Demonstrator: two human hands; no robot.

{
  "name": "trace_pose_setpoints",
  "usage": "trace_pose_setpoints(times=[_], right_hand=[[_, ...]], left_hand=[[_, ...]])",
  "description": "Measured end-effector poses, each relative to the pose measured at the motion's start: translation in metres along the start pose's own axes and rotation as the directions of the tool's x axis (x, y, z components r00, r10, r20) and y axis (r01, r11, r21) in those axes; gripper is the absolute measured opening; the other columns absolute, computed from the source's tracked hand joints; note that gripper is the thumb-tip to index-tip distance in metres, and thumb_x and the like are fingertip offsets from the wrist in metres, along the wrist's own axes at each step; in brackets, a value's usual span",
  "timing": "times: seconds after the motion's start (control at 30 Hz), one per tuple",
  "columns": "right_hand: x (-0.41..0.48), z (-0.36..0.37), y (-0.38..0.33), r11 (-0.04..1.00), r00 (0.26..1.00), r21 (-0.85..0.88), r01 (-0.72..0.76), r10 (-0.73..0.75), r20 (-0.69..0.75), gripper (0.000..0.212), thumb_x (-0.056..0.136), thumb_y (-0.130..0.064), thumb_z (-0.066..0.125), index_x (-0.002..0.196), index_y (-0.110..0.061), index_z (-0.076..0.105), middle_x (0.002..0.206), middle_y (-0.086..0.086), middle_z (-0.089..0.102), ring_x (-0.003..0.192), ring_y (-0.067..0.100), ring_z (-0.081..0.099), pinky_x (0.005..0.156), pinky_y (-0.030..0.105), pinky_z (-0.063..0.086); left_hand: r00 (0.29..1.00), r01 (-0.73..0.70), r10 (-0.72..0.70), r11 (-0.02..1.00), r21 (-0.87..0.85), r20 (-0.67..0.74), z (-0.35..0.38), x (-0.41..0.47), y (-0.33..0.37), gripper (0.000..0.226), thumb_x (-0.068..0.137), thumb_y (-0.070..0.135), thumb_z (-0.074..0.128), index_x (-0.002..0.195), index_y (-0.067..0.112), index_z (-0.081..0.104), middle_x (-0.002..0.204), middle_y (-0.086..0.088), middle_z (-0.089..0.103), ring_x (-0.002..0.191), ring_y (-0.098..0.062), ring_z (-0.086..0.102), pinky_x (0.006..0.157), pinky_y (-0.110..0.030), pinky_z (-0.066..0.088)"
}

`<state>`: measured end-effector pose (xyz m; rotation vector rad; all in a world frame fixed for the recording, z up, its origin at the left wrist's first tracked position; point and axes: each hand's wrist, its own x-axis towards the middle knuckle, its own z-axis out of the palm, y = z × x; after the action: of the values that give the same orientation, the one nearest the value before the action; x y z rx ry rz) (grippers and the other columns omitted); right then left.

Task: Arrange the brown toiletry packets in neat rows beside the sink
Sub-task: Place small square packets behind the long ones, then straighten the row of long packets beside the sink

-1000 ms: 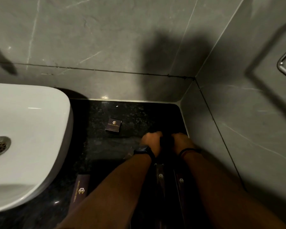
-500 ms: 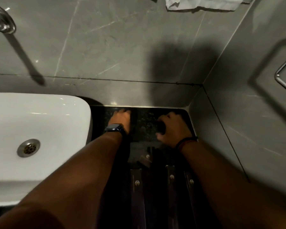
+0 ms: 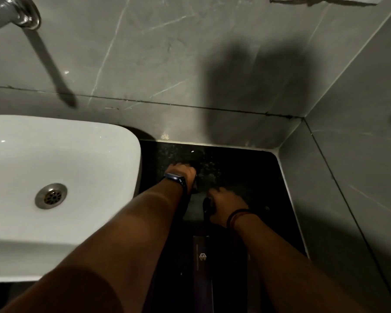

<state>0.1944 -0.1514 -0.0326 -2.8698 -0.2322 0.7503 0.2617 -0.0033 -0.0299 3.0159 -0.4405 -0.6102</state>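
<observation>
On the black counter (image 3: 246, 168) right of the white sink (image 3: 61, 159), the left hand (image 3: 182, 172) is seen at 12 o'clock, fingers curled down on a dark packet (image 3: 194, 184). The right hand (image 3: 226, 204) is placed at 3 o'clock from it, closed around a dark item (image 3: 206, 205) that cannot be identified. A long brown packet (image 3: 202, 263) is laid at 6 o'clock, between the forearms.

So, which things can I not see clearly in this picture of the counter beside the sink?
Head view only:
- What the left hand holds: its fingers hide it.
- The dark thing in the right hand: too dim to identify.
- Packet count: one long packet shows between the forearms, which cover the rest of the counter.
- Tap: cut off by the top-left edge.
</observation>
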Motion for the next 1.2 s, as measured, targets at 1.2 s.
trace_pose_setpoints(times=[1.2], right_hand=[[-0.152,0.084,-0.054,0.868,0.955,0.404,-0.289,0.29,0.059,0.081,0.075,-0.039,0.072,0.14,-0.013,0.03,0.131,0.014,0.059,0.12,0.035,0.058,0.1,0.04,0.05]], left_hand=[[0.753,0.628,-0.646,0.65,-0.427,0.124,0.099,-0.257,0.049,0.07,0.076,0.052,0.068,0.129,0.015,0.041,0.133,-0.009,0.044,0.125,-0.034,0.046,0.099,-0.045,0.045]])
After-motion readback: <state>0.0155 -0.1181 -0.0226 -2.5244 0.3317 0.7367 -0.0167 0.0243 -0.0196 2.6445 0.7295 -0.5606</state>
